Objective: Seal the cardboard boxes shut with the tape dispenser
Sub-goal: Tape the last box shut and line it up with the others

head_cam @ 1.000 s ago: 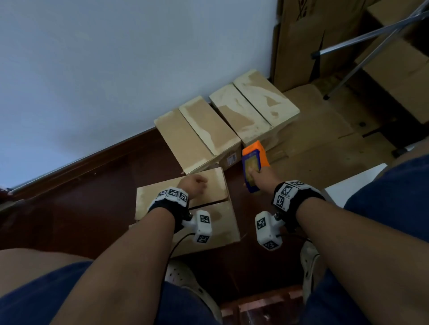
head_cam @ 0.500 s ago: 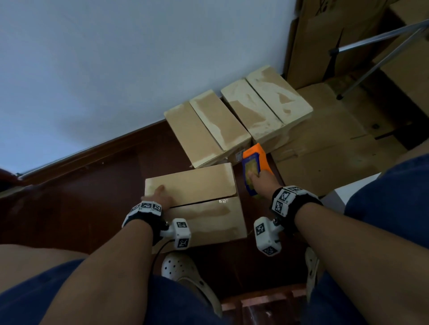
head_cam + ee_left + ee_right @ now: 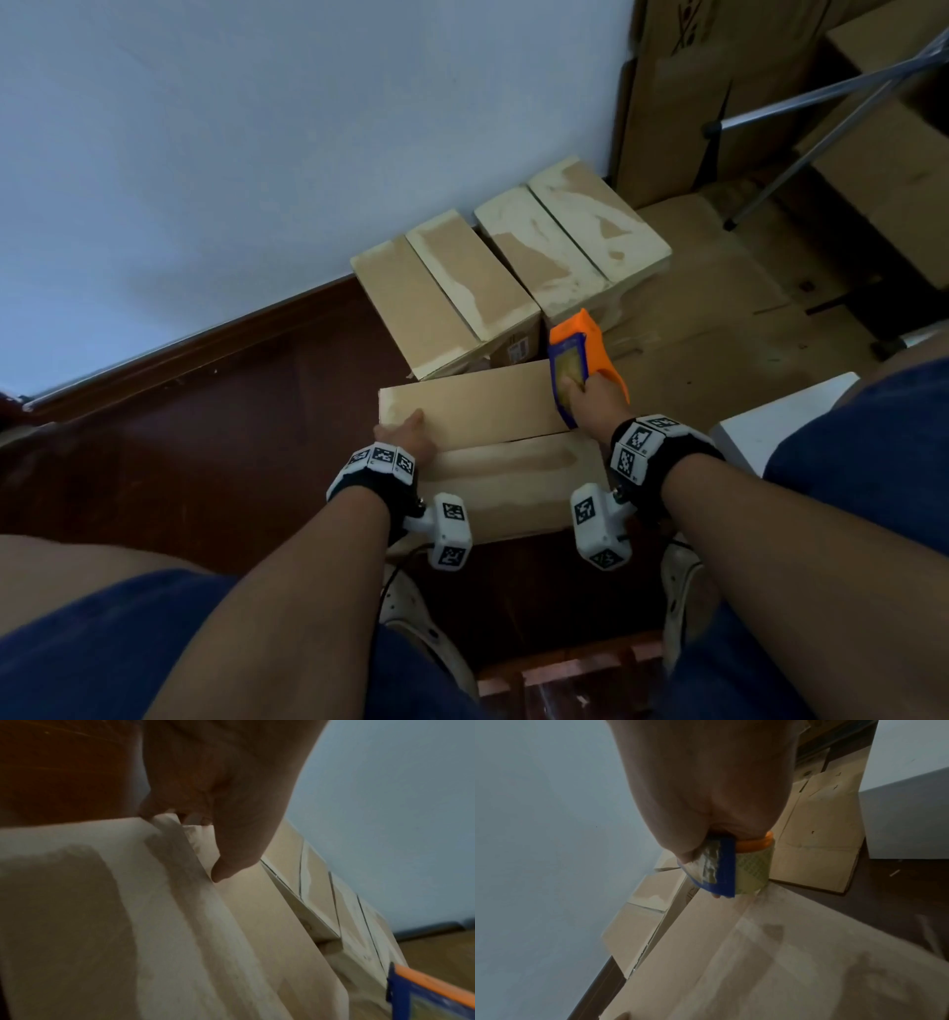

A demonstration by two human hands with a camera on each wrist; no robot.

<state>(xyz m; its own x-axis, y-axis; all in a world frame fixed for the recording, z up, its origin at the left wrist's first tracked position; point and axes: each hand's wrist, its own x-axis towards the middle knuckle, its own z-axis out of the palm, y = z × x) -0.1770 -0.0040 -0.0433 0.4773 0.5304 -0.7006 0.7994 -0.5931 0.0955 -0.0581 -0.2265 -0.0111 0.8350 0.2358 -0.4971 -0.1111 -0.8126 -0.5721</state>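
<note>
A closed cardboard box (image 3: 488, 442) lies on the floor between my knees, its centre seam (image 3: 529, 439) running left to right. My left hand (image 3: 403, 429) holds the box's left end, thumb (image 3: 231, 860) on the top flap and fingers curled over the edge. My right hand (image 3: 588, 393) grips the orange and blue tape dispenser (image 3: 575, 354) at the box's right end, by the seam. The wrist view shows the tape roll (image 3: 753, 870) just above the box's corner. Two more closed boxes (image 3: 447, 303) (image 3: 570, 241) stand behind, against the wall.
Flattened cardboard (image 3: 719, 329) covers the floor to the right, with stacked cartons (image 3: 683, 92) and metal tripod legs (image 3: 801, 128) beyond. A white block (image 3: 770, 416) sits by my right knee. My shoes (image 3: 411, 611) rest just under the box. The dark wood floor (image 3: 205, 437) stretches left.
My left hand slid from the middle of the box top to its left end. The right hand brought the dispenser up against the box's right end.
</note>
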